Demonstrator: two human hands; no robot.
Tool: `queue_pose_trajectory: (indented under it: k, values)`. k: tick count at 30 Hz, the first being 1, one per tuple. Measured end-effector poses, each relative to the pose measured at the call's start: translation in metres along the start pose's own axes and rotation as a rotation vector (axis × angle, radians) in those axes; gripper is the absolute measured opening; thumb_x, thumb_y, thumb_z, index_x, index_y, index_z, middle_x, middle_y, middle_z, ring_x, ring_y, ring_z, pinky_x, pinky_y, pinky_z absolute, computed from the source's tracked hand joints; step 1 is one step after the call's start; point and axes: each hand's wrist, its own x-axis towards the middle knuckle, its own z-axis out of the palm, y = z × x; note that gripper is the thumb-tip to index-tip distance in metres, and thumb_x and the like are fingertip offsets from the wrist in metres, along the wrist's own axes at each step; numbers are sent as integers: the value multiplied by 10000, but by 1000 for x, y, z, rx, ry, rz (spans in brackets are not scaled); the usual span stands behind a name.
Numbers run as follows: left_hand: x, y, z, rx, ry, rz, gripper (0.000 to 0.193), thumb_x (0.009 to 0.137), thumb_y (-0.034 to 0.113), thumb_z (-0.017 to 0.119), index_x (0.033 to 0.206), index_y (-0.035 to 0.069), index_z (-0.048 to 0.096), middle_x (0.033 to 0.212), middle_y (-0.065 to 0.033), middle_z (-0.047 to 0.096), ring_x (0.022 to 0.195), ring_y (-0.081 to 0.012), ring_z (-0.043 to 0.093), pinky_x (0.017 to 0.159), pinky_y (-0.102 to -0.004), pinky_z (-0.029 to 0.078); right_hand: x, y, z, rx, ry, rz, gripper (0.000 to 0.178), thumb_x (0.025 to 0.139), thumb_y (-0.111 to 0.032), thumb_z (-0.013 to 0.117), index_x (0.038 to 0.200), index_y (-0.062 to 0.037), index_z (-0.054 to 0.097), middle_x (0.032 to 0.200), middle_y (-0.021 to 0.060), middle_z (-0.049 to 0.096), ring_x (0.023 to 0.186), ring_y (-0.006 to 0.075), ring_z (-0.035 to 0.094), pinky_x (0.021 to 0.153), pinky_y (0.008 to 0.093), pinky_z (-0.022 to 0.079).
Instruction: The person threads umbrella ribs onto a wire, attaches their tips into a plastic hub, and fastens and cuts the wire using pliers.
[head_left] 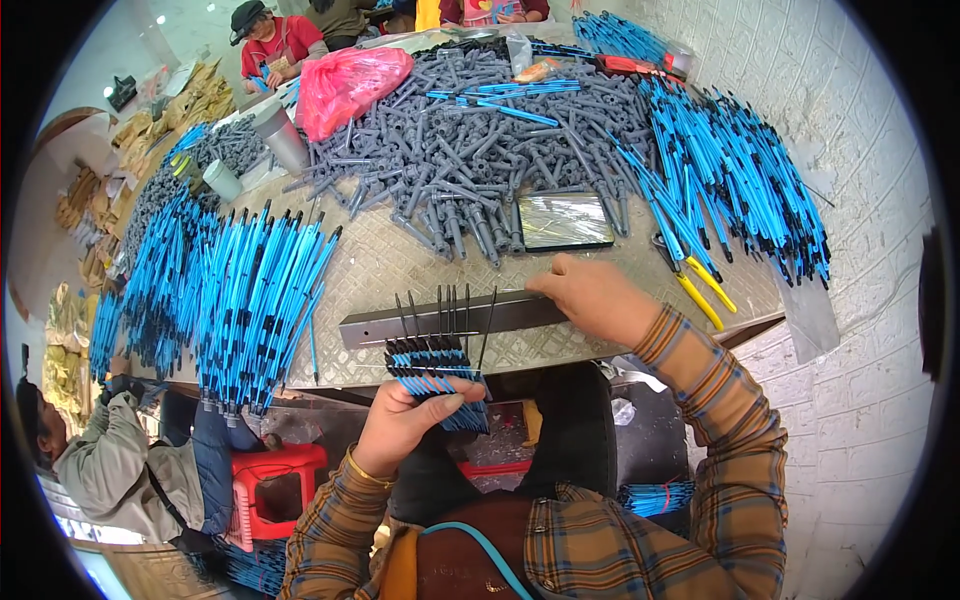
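Note:
My left hand (415,415) is closed round a bundle of blue rods with black ends (425,362), held in front of the table edge. Several thin dark shafts (450,305) stick up out of the bundle. A long dark metal bar (520,310) lies across the near part of the table, just behind those shafts. At its right end, my right hand (598,297) has its fingers curled over the bar and hides that end. Whether something small is also in those fingers I cannot make out.
A heap of grey plastic tubes (450,150) covers the table's middle. Blue rods (265,300) pile up at left, more blue rods (740,180) at right. Nearby are yellow-handled pliers (700,290), a flat black-rimmed box (566,220) and a pink bag (350,85). A co-worker (150,470) sits at left.

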Motion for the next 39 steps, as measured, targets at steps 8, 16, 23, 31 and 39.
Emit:
queue_pose_trajectory:
  k: [8,16,23,31,39]
  values:
    - [1,0,-1,-26,-16,-2,189,861,64,574,1016,-29,631,1014,-114,646,958,-176,603,866,-301,461,7,-3,4,-6,21,-7,271,769,-76,508,1021,-120,595,840,133,543,764,334,585,653,431,480]
    - [1,-1,-1,-42,-23,2,190,864,53,565,1024,-29,625,1019,-115,645,964,-178,601,867,-302,461,12,-3,13,17,63,-34,274,759,-70,520,1018,-123,591,831,122,541,754,328,585,644,426,481]
    - [0,-1,-1,-55,-22,5,190,863,51,565,1028,-23,625,1023,-108,644,964,-176,599,866,-304,461,18,-9,14,24,71,-58,276,755,-65,526,1017,-123,588,830,121,534,752,328,584,640,422,481]
    - [0,-1,-2,-55,-21,-4,192,862,52,568,1030,-23,624,1019,-96,643,967,-169,593,868,-304,458,27,-14,17,39,58,-72,265,756,-64,531,1010,-118,586,835,124,529,745,329,584,640,419,480]
    - [0,-1,-2,-34,-24,-12,196,862,52,569,1039,-17,620,1016,-87,642,953,-161,594,865,-304,458,40,-20,24,43,47,-80,248,759,-68,533,995,-120,588,841,129,526,747,329,586,637,419,479]
